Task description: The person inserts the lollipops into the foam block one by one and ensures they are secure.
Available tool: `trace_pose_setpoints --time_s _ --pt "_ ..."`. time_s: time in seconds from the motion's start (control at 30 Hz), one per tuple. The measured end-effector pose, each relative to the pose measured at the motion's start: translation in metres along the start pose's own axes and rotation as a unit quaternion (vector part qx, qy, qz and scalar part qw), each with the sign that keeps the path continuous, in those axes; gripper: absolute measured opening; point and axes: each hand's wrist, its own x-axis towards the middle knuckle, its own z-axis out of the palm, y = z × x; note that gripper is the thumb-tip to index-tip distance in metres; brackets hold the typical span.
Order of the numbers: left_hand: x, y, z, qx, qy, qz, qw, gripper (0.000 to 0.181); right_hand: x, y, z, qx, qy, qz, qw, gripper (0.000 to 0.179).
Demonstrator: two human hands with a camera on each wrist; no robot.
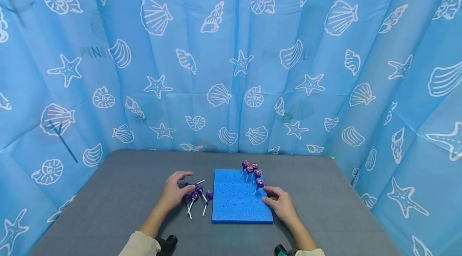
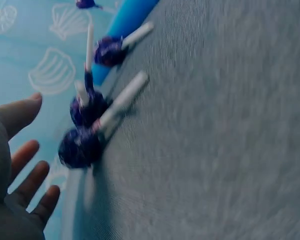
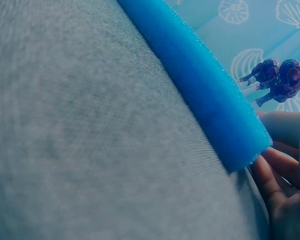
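My left hand (image 1: 174,191), fingers spread and holding nothing, hovers beside a loose pile of purple-wrapped lollipops (image 1: 194,195). In the left wrist view, their white sticks point various ways, and a lollipop (image 2: 80,148) lies closest to the fingers. A blue foam board (image 1: 234,204) with rows of small holes lies right of the pile. Several lollipops (image 1: 260,184) stand in it along its back right part, heads up. At the board's right edge is my right hand (image 1: 282,204), its relaxed fingertips against the foam's side in the right wrist view.
A grey cloth-covered table (image 1: 144,172) carries everything. Behind it and at the sides hangs a blue curtain (image 1: 231,128) with white shell prints. One lollipop (image 1: 208,196) lies right against the board's left edge.
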Motion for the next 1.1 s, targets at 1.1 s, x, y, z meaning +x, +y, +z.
trace_pose_setpoints --time_s 1.1 --pt "0.022 -0.012 -0.001 0.037 -0.053 -0.101 0.9928 0.034 -0.001 0.0 -0.004 0.024 -0.026 0.018 0.9992 0.03"
